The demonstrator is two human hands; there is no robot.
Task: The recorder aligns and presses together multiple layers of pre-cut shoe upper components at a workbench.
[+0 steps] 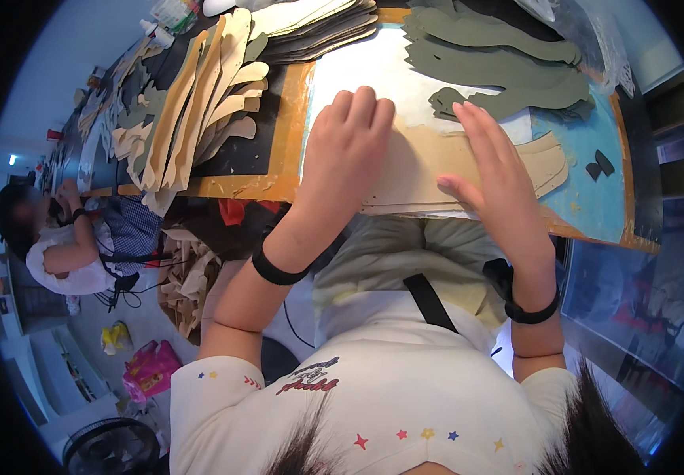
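My left hand (351, 142) is closed over the left side of a tan flat stack of cut pieces (417, 170), knuckles up. Whatever its curled fingers may hold is hidden beneath them. Over the right part of the same tan stack lies my right hand (494, 162), fingers stretched out and thumb apart. The stack sits at the table's near edge, with rounded ends showing at its right. Beyond it a white sheet (358, 67) is spread out. Dark green cut pieces (500, 67) are piled past my right fingertips.
Long tan cut pieces (199, 103) overhang the table edge at left. A tall stack of pale pieces (318, 28) stands at the back. Two small dark pieces (599, 165) lie on a blue mat (579, 206). Another person (73, 245) sits at far left; a fan (111, 447) is lower left.
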